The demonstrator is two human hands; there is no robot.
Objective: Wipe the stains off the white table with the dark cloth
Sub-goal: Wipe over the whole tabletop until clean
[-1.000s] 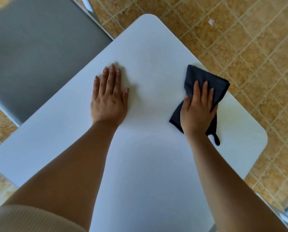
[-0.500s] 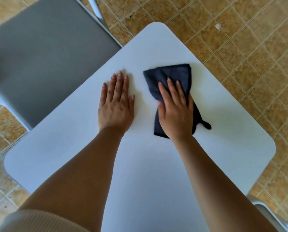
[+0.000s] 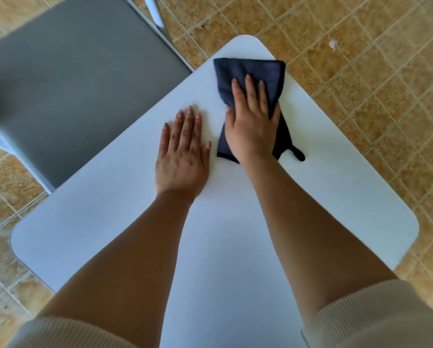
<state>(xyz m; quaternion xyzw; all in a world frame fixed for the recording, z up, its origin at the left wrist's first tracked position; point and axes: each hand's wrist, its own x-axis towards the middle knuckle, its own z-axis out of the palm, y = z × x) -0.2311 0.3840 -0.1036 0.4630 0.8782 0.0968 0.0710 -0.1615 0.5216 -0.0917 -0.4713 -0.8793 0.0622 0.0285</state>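
The white table (image 3: 336,197) has rounded corners, and I see no plain stain on its bare surface. A folded dark blue cloth (image 3: 250,71) lies near the far corner, its hanging loop trailing on the near right side. My right hand (image 3: 253,126) presses flat on the cloth's near half, fingers pointing to the far corner. My left hand (image 3: 182,156) lies palm down on the bare tabletop just left of the cloth, fingers apart, holding nothing.
A grey chair seat (image 3: 72,84) with pale metal legs stands close against the table's left edge. Tan tiled floor (image 3: 373,96) surrounds the table, with a small white scrap (image 3: 333,43) on it far right.
My right hand slid the cloth from the table's right edge leftward to the middle, then up toward the far corner. My left hand stayed flat in place.
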